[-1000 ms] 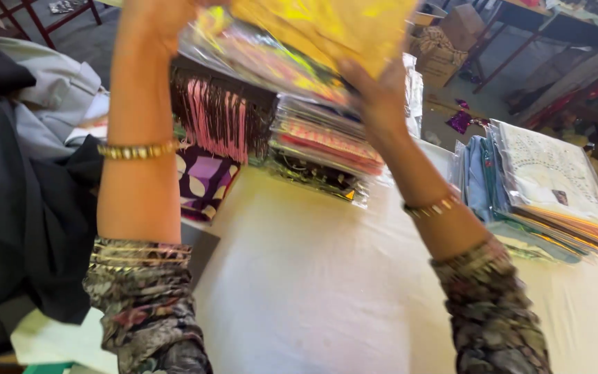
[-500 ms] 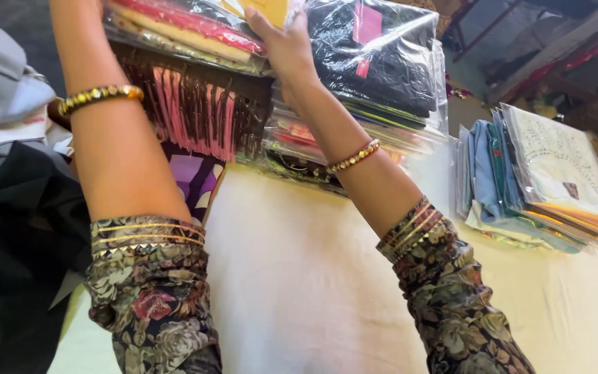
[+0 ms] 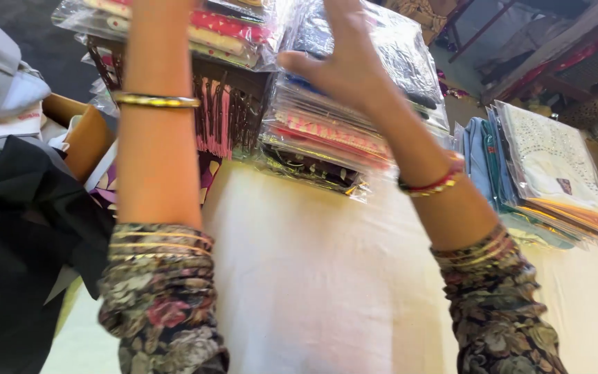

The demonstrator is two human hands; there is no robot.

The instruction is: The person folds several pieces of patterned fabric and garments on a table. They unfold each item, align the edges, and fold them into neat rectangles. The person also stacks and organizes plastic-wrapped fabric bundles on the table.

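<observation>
— White cloth covers the worktop (image 3: 313, 291); what sits at twelve o'clock?
— A stack of plastic-wrapped garments (image 3: 327, 138). The right hand (image 3: 344, 62) rests spread, fingers apart, against its top packet (image 3: 396, 55).
— And the left hand?
— Raised out of view above its bangle (image 3: 155, 101); cannot tell. Another packet pile (image 3: 555, 173) lies at two o'clock.

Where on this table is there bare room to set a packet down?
The white table is bare between the forearms, from the middle stack down to the near edge. Crowded: that stack under the right hand, the right-side stack, and dark cloth at left.
</observation>
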